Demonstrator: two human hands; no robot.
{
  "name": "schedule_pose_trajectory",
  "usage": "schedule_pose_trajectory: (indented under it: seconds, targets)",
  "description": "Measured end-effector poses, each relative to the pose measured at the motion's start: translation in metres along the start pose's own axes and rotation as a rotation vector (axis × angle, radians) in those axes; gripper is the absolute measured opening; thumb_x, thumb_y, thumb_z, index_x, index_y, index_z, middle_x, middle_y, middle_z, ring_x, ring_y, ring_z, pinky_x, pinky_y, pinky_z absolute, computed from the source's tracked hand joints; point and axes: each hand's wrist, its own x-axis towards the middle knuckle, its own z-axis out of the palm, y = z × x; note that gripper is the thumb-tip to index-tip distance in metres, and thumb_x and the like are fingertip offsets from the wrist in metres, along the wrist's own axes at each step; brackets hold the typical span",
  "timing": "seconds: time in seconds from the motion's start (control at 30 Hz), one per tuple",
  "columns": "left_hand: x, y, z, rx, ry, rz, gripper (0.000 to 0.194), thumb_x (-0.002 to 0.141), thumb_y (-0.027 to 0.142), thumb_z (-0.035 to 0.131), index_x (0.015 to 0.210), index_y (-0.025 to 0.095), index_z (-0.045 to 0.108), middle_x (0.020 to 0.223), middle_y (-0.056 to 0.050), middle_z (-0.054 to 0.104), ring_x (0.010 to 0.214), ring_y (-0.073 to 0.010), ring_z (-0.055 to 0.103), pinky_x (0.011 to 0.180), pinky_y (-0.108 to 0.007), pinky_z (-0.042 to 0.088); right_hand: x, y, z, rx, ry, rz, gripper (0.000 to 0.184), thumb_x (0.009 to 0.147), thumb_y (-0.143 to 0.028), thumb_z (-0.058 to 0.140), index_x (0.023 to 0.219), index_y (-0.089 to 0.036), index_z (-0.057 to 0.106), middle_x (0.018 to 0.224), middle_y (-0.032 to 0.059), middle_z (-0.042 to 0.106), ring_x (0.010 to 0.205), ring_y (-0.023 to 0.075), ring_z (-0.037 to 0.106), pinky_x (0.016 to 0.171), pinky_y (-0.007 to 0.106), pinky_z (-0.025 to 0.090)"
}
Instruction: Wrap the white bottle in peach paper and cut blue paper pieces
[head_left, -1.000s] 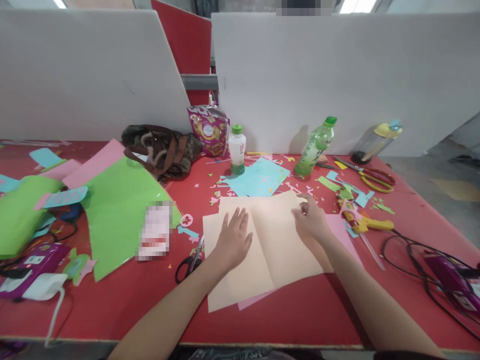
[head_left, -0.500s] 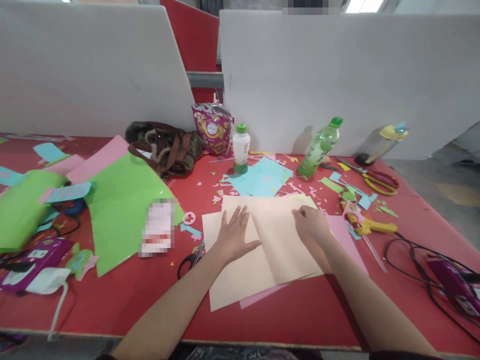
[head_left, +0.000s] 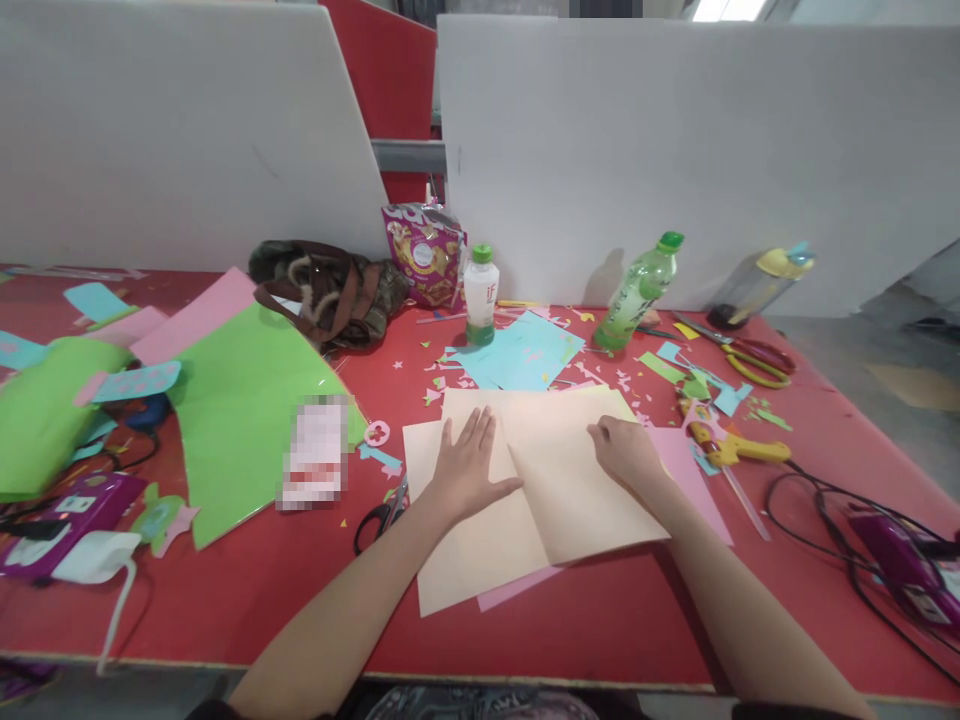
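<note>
Just below the centre of the frame, a large sheet of cream paper lies on the red tabletop, with a line, perhaps a fold, running down its middle and pink paper showing from beneath at the right. The main change is in the right hand: its fingers, lifted and parted near the sheet's upper right corner a second ago, are now curled into a loose fist that appears to rest on the right half. That grip looks closed, but the undersides of the fingers are hidden, so I cannot tell whether they pinch any paper. The left hand remains on the left half, its grip flat and spread, holding nothing, though the thumb now stretches out to the middle line. Judging from this, the left hand seems to steady the sheet while the right presses or smooths it; the scissors, just left of the paper, lie unused.
</note>
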Motion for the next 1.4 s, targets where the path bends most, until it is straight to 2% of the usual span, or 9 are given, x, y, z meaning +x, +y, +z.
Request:
schedule_pose_trajectory:
  seconds: [0.2,0.33,0.43,0.5,0.6,0.67,1.1,1.4]
  targets:
    - [0.001,0.002,-0.005,0.016,-0.055,-0.006,0.087,0.072,0.065,0.026,0.133,0.006,0.007,0.141,-0.011,0.007,0.129,-0.0252,0.005,0.102,-0.052,0.004,-0.002,0.006,-0.008,0.084,-0.023,0.061,0.029,0.077,-0.035,0.040,0.054,-0.018,0.048,0.059,0.0047,0.060,0.058,0.0155,0.054,0.050,0.022,0.031]
    - [-0.001,0.002,-0.003,0.032,-0.041,0.043,0.073,0.079,0.056,0.021,0.133,0.008,0.014,0.140,-0.011,0.012,0.129,-0.0226,0.006,0.103,-0.047,0.008,-0.011,0.009,-0.013,0.118,-0.039,0.093,0.031,0.075,-0.035,0.040,0.049,-0.019,0.043,0.051,0.0017,0.054,0.051,0.0133,0.051,0.045,0.021,0.030]
    - [-0.004,0.003,-0.001,0.041,-0.037,0.064,0.061,0.084,0.045,0.018,0.132,0.008,0.016,0.140,-0.010,0.014,0.129,-0.0201,0.008,0.104,-0.042,0.011,-0.017,0.009,-0.009,0.120,-0.024,0.086,0.029,0.076,-0.033,0.038,0.050,-0.019,0.042,0.052,0.0020,0.054,0.053,0.0140,0.050,0.047,0.021,0.029]
    - [-0.007,0.004,-0.002,0.044,-0.040,0.076,0.068,0.081,0.051,0.023,0.132,0.007,0.013,0.141,-0.011,0.010,0.129,-0.0223,0.005,0.103,-0.044,0.008,-0.020,0.009,-0.005,0.115,-0.006,0.067,0.029,0.077,-0.032,0.036,0.052,-0.019,0.042,0.055,0.0029,0.054,0.055,0.0148,0.050,0.048,0.022,0.028]
    - [-0.010,0.004,-0.003,0.040,-0.061,0.100,0.096,0.066,0.068,0.033,0.133,0.005,0.006,0.141,-0.014,0.003,0.129,-0.0275,-0.002,0.102,-0.050,0.002,-0.022,0.009,-0.003,0.108,0.010,0.028,0.028,0.077,-0.030,0.035,0.052,-0.019,0.041,0.057,0.0042,0.054,0.057,0.0155,0.049,0.050,0.024,0.027]
    - [-0.010,0.004,-0.004,0.034,-0.080,0.097,0.104,0.060,0.073,0.035,0.133,0.005,0.004,0.141,-0.014,0.000,0.128,-0.0282,-0.004,0.101,-0.050,0.000,-0.023,0.010,-0.003,0.114,0.009,0.000,0.026,0.076,-0.029,0.036,0.051,-0.019,0.040,0.056,0.0041,0.054,0.056,0.0156,0.048,0.050,0.024,0.027]
    - [-0.009,0.004,-0.004,0.019,-0.082,0.091,0.104,0.060,0.073,0.034,0.133,0.005,0.005,0.141,-0.014,0.001,0.129,-0.0270,-0.004,0.101,-0.049,-0.001,-0.025,0.014,-0.014,0.211,0.021,-0.053,0.028,0.071,-0.030,0.036,0.045,-0.021,0.030,0.044,-0.0004,0.043,0.046,0.0130,0.043,0.048,0.023,0.031]
    - [-0.010,0.004,-0.003,0.046,-0.057,0.075,0.098,0.064,0.072,0.030,0.133,0.007,0.009,0.141,-0.013,0.005,0.129,-0.0278,-0.001,0.101,-0.050,0.004,-0.027,0.020,-0.019,0.345,-0.043,0.013,0.026,0.068,-0.038,0.042,0.050,-0.020,0.043,0.046,-0.0018,0.046,0.047,0.0121,0.045,0.044,0.021,0.031]
